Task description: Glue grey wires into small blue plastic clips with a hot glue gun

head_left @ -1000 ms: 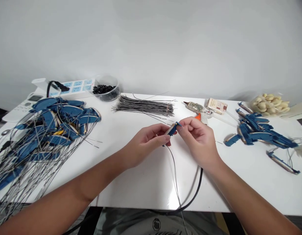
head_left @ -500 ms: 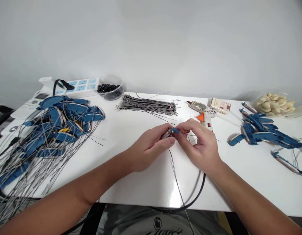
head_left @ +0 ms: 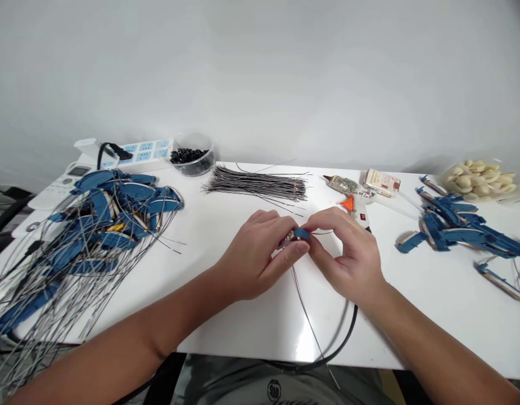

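My left hand is closed around a small blue plastic piece with a light-coloured strip on its side, thumb below and fingers over the top. Much of the piece is hidden in the palm. At its right end the fingertips of my right hand are pinched together on a thin dark wire, which shows in the gap between index finger and thumb. From under the left hand, two thin wires hang down toward the table's front edge.
At left lies a tangled heap of wired blue pieces, beside a power strip. Behind my hands are a bundle of wires and a tub of black parts. A glue gun, more blue pieces and cream-coloured pieces lie right.
My left fingers have shifted over the blue piece, and the piece has turned slightly between the hands. The right fingertips stay pinched at its end. The whole view has shifted slightly.
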Action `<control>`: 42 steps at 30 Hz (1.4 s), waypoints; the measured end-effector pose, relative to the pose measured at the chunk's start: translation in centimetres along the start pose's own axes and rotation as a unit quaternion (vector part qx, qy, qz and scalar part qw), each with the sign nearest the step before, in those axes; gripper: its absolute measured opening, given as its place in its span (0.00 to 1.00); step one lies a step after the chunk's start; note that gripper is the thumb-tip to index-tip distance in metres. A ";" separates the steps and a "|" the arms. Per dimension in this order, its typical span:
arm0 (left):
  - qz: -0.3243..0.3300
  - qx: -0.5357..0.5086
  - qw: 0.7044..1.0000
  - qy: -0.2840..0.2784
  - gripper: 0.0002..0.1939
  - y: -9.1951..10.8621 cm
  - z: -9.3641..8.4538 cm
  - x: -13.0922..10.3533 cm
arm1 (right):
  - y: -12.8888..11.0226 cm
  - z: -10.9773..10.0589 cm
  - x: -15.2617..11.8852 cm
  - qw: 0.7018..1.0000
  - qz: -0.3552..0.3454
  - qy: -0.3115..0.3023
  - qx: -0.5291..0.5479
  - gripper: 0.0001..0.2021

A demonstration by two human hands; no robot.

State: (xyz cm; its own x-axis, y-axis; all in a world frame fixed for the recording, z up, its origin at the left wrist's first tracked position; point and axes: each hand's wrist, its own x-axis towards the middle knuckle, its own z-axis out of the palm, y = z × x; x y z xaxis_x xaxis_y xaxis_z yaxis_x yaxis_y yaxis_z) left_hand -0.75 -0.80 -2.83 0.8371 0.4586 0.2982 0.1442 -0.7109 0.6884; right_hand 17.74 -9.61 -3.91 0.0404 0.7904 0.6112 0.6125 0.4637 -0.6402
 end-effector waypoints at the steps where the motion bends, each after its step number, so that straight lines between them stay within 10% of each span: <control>1: 0.002 0.006 1.000 0.001 0.16 -0.1 0.0 0.0 | 0.0 0.0 0.0 1.000 -0.001 0.001 0.000 0.07; 19: 0.045 0.048 0.997 0.033 0.12 -0.3 0.0 0.2 | 0.0 -0.2 0.0 0.999 -0.021 -0.013 0.032 0.11; 42: 0.072 0.010 0.997 -0.017 0.08 -1.0 -0.1 0.0 | 0.7 -0.7 -0.5 0.933 0.179 -0.137 0.280 0.05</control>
State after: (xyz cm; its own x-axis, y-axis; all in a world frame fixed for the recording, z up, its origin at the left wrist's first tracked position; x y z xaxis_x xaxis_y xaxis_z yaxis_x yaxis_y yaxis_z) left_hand -0.99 -0.01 -3.44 0.8669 0.3326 0.3713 0.0306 -0.7790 0.6263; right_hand 18.71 -9.94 -4.32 -0.0865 0.9720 0.2185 0.0857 0.2257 -0.9704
